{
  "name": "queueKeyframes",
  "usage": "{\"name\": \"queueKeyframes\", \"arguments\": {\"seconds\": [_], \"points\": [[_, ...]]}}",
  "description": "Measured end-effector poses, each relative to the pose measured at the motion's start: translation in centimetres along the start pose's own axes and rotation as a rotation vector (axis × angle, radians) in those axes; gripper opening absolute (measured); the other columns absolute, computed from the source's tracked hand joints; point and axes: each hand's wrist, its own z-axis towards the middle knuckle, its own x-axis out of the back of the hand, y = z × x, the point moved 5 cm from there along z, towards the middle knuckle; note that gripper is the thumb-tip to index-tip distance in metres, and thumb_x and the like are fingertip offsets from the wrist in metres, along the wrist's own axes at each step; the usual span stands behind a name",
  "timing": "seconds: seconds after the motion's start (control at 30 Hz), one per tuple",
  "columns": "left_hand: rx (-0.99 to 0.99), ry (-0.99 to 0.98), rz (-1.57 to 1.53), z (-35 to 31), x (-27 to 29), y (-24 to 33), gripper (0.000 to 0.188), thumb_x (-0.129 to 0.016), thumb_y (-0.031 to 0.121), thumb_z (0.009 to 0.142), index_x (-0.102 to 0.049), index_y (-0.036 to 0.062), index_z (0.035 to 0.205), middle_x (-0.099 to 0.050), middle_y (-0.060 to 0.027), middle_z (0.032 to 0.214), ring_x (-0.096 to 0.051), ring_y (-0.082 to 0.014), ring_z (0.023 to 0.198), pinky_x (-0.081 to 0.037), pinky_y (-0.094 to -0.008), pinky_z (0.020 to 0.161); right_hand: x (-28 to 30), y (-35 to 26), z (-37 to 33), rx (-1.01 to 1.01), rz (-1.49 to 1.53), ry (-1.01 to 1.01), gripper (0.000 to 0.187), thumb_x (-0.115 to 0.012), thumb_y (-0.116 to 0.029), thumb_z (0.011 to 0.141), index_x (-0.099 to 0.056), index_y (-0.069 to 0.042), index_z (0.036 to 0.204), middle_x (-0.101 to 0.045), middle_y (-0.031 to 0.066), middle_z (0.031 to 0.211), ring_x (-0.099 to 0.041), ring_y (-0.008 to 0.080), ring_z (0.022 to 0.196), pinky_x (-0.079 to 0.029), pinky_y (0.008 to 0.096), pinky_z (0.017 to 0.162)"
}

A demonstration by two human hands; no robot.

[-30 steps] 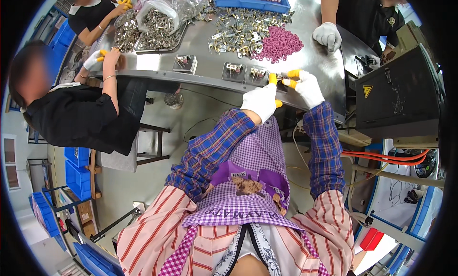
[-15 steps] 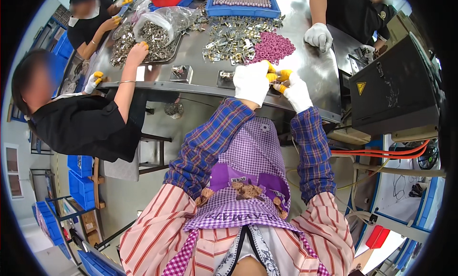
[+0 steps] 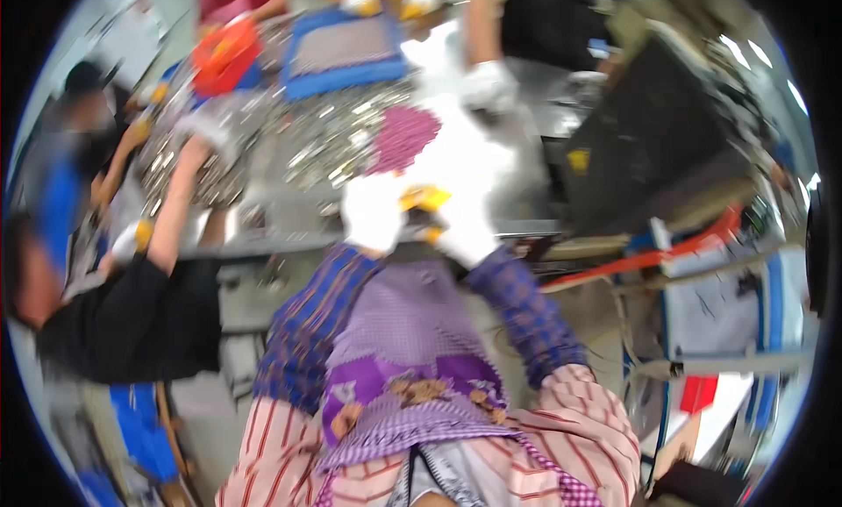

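Note:
The picture is smeared by motion. My left hand [image 3: 373, 213], in a white glove with yellow fingertips, is closed at the front edge of the metal table [image 3: 289, 204]. Close to its right, my right hand [image 3: 465, 226], gloved the same way, has its fingers pinched together. The fingertips of both hands meet or nearly meet; whatever they hold is too blurred to make out. Just beyond my left hand lies a heap of pink-purple rings [image 3: 405, 139]. Small metal parts [image 3: 329, 143] spread out to the left of the rings.
A blue tray [image 3: 346, 90] and a red container [image 3: 224, 55] stand farther back. At left, a co-worker in black [image 3: 132, 323] reaches over another metal heap [image 3: 193, 178]. Another person's white-gloved hand [image 3: 491, 86] rests at far right, near a dark cabinet [image 3: 667, 139].
The whole view has swung, so the table and people appear shifted left and lower. More people show at the far side. My hands remain close together at the table edge.

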Motion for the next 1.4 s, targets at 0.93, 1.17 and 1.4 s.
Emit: {"name": "queueKeyframes", "arguments": {"seconds": [0.93, 1.17, 1.4], "points": [[1.096, -0.137, -0.375, -9.0, 1.4, -9.5, 0.039, -0.052, 0.035, 0.089, -0.057, 0.0155, 0.122, -0.066, -0.0155, 0.103, -0.063, -0.0343, 0.089, -0.048, -0.0426, 0.076, 7.6, 13.6, 2.7, -0.762, -0.664, 0.213, 0.046, -0.064, -0.038, 0.079, -0.057, -0.015, 0.118, -0.061, 0.0077, 0.106, -0.062, 0.0279, 0.089, -0.051, 0.0382, 0.077], [0.616, 0.002, -0.126, -5.2, -2.3, -12.4, 0.03, -0.059, 0.029, 0.081, -0.063, 0.0201, 0.11, -0.064, -0.0104, 0.089, -0.06, -0.0303, 0.078, -0.047, -0.0403, 0.072, 8.6, 13.5, 2.8, -0.835, -0.8, 0.201, 0.045, -0.066, -0.034, 0.078, -0.058, -0.014, 0.118, -0.062, 0.0067, 0.104, -0.062, 0.0265, 0.088, -0.051, 0.0359, 0.076], [0.379, 0.054, 0.001, -3.4, -4.1, -14.0, 0.022, -0.064, 0.027, 0.074, -0.065, 0.0191, 0.095, -0.058, -0.0057, 0.078, -0.058, -0.0271, 0.072, -0.045, -0.039, 0.067, 5.8, 8.7, 5.2, -0.792, -0.617, 0.082, 0.038, -0.064, -0.032, 0.08, -0.062, -0.014, 0.114, -0.064, 0.0058, 0.101, -0.062, 0.0234, 0.088, -0.051, 0.0336, 0.076]]}}
